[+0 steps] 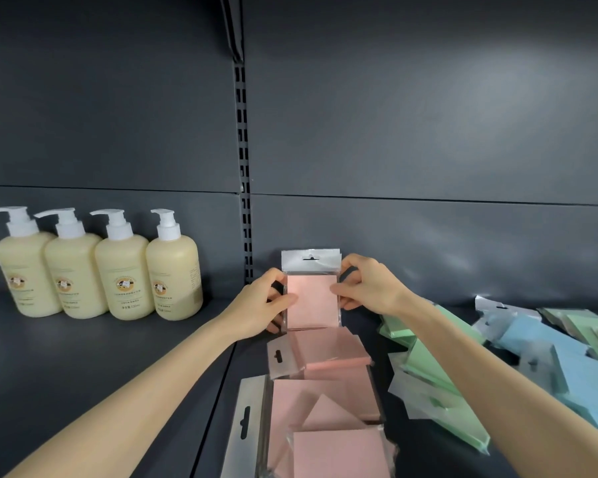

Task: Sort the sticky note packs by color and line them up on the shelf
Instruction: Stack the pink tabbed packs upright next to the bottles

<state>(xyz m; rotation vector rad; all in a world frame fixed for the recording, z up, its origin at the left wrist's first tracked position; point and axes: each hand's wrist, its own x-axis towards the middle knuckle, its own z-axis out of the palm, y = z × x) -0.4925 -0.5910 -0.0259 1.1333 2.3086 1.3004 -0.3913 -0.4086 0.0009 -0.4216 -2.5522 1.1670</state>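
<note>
- Your left hand (263,305) and right hand (370,288) hold one pink sticky note pack in a clear sleeve (311,305) between them. It is just right of the foot of the slotted metal upright (244,167) in the back wall.
- That pack stands on end on the dark grey shelf (118,357), long axis vertical. Its white hang-tab header points up and its pink face is turned toward you.
- The fingers (283,299) of your left hand pinch the pack's left edge, thumb on the front. Your right hand grips the right edge the same way.
- Three more flat pink packs (325,353) lie in a loose overlapping column, nearer to you than the upright and a little to its right. The headers of the two farther ones point left, so their long axes run left to right. The nearest one is cut off by the frame edge.
- Green packs (439,391) lie tilted in a heap farther right of the upright, partly under your right forearm.
- Blue packs (567,367) lie farthest right, mixed with a few more green ones.
- Four cream plastic pump bottles (97,270) stand in a row left of the upright, against the back wall.
</note>
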